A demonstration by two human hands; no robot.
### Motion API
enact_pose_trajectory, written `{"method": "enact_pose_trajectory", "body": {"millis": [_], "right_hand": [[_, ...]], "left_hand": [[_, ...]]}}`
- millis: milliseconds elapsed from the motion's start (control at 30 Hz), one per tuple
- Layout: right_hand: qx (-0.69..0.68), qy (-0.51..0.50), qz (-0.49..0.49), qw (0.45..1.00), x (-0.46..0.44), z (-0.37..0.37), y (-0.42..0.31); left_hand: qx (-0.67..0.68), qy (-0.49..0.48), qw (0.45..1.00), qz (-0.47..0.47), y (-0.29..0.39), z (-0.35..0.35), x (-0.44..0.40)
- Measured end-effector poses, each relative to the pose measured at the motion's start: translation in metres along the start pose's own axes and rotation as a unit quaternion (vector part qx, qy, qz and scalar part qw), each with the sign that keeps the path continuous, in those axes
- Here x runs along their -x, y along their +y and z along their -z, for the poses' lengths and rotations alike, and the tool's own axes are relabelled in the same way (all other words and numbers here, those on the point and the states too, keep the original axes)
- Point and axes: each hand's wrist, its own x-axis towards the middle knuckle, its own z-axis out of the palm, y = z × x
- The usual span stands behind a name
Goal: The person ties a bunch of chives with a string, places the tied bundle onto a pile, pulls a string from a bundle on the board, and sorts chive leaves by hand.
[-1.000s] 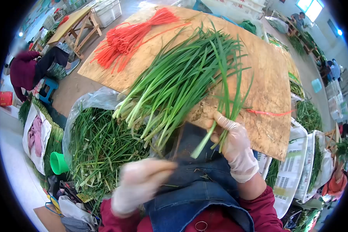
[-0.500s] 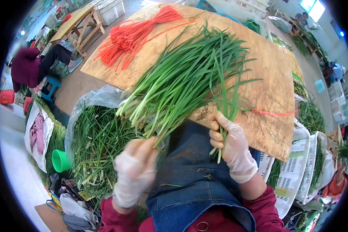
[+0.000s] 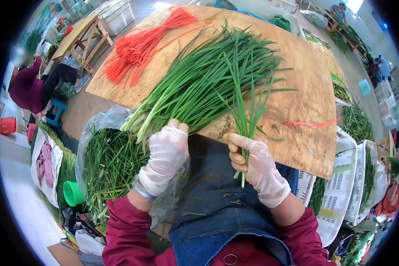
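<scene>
From here I see the right hand point(image 3: 259, 168) wrapped round green stalks point(image 3: 242, 119), the left hand point(image 3: 167, 153) curled at the leafy pile point(image 3: 204, 80), hold unclear.

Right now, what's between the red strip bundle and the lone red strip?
In the head view: the green stalk pile, upper leaves of the bunch in the right hand, then bare wooden board.

L hand point(image 3: 167, 150) higher, further over greens point(image 3: 208, 80)

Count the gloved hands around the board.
2: the left hand at the near side of the green pile, the right hand holding a few stalks near the board.
</scene>
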Motion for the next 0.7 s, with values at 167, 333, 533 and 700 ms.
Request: {"method": "enact_pose_trajectory", "body": {"millis": [167, 333, 533, 700], "right_hand": [[-0.041, -0.021, 0.009, 0.999, 0.006, 0.002, -0.015], [-0.026, -0.027, 0.044, 0.998, 0.014, 0.000, -0.027], [0.095, -0.003, 0.070, 0.993, 0.032, -0.016, -0.018], [0.071, -0.011, 0.048, 0.996, 0.038, -0.022, -0.002]], "left_hand": [[0.511, -0.141, 0.798, 0.286, 0.003, 0.063, -0.036], [0.569, -0.192, 0.747, 0.286, 0.008, 0.080, -0.058], [0.596, -0.230, 0.709, 0.298, 0.031, 0.073, -0.066], [0.542, -0.265, 0.752, 0.266, 0.049, 0.062, -0.069]]}}
